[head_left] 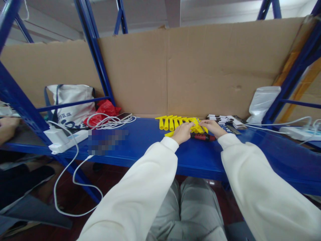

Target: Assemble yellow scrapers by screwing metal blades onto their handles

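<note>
A row of several yellow plastic tools with round, tube-like handles lies on the blue table, their thin ends toward the cardboard. At the right end of this row, my left hand and my right hand come close together over a yellow plastic piece. Fingers of both hands are bent and closed on that piece, though the fingertips are partly hidden. Another yellow piece shows beside my left hand. Just below the hands rests a red-and-black tool, perhaps a screwdriver, partly covered.
Black-and-white packets lie right of my hands. A cardboard wall closes the back. Leftward are a coiled white cable, a red bag, a white cloth bag and a power strip. Another person's hand is far left.
</note>
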Tool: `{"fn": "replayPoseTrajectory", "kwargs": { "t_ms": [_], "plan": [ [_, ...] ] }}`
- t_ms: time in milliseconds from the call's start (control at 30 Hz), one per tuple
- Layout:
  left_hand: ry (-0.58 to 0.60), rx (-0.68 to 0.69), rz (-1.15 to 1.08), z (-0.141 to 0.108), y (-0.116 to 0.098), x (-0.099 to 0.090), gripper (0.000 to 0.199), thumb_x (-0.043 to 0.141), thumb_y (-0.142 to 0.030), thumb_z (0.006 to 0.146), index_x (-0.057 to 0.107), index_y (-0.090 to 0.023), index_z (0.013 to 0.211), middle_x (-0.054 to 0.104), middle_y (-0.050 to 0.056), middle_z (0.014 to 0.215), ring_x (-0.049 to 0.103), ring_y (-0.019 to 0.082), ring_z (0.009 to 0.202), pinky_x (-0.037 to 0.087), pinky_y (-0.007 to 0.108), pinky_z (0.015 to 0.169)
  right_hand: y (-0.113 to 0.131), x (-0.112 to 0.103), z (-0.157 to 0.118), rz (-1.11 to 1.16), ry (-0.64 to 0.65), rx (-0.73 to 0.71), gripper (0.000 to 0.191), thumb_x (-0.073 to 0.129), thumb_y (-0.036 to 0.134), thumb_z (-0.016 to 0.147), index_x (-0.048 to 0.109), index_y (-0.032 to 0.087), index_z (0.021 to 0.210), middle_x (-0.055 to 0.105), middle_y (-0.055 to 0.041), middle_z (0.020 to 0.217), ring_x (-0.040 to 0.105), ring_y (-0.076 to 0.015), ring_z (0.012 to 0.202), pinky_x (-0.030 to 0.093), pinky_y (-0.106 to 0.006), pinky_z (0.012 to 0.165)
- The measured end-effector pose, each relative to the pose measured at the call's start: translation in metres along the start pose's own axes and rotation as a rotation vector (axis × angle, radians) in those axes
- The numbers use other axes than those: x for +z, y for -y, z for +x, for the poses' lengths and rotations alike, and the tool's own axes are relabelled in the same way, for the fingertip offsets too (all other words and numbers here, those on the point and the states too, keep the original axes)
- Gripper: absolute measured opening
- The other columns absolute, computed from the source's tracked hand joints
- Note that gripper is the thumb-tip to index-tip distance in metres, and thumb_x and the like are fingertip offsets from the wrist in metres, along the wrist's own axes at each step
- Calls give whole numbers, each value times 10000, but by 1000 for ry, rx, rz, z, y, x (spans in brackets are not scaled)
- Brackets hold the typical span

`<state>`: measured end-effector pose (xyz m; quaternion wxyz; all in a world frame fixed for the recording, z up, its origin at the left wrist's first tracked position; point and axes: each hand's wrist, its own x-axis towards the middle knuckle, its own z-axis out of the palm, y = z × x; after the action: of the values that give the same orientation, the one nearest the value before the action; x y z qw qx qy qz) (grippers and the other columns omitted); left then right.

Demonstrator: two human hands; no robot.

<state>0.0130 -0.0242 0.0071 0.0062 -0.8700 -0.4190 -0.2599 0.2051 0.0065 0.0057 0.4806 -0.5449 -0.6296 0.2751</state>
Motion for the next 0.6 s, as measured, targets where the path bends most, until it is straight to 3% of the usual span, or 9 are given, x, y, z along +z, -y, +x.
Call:
{"fn": "replayPoseTrajectory", "kwargs": {
  "t_ms": [133, 267, 500, 600],
  "plan": [
    [-2, -33, 9, 0, 1, 0, 491, 465, -82, 894, 529, -197, 1367, 604, 109, 1361, 577, 245, 1239, 469, 370, 1033, 0, -1, -3, 50, 165, -9, 190, 733, 380, 651, 671, 207, 603, 722, -37, 763, 665, -219, 854, 501, -375, 911],
    [29, -67, 47, 0, -1, 1, 591, 448, -104, 903, 396, -189, 1485, 595, 132, 1374, 595, 260, 1224, 470, 385, 1022, 1, 1, -6, 32, 176, -33, 238, 753, 437, 640, 706, 204, 644, 729, -40, 769, 665, -218, 844, 513, -368, 875],
    [74, -117, 113, -2, -2, -2, 545, 439, -142, 918, 447, -196, 1461, 668, 125, 1274, 638, 276, 1162, 488, 402, 988, 9, 7, -13, 49, 183, -33, 322, 775, 517, 633, 739, 204, 698, 751, -64, 860, 670, -250, 925, 486, -392, 935],
    [38, -134, 95, -1, -4, -5, 530, 449, -157, 918, 469, -203, 1446, 676, 115, 1268, 637, 276, 1163, 486, 399, 993, 10, 4, -8, 53, 127, -72, 343, 689, 536, 730, 748, 200, 764, 755, -80, 949, 661, -261, 1005, 472, -399, 967]
  ]
}}
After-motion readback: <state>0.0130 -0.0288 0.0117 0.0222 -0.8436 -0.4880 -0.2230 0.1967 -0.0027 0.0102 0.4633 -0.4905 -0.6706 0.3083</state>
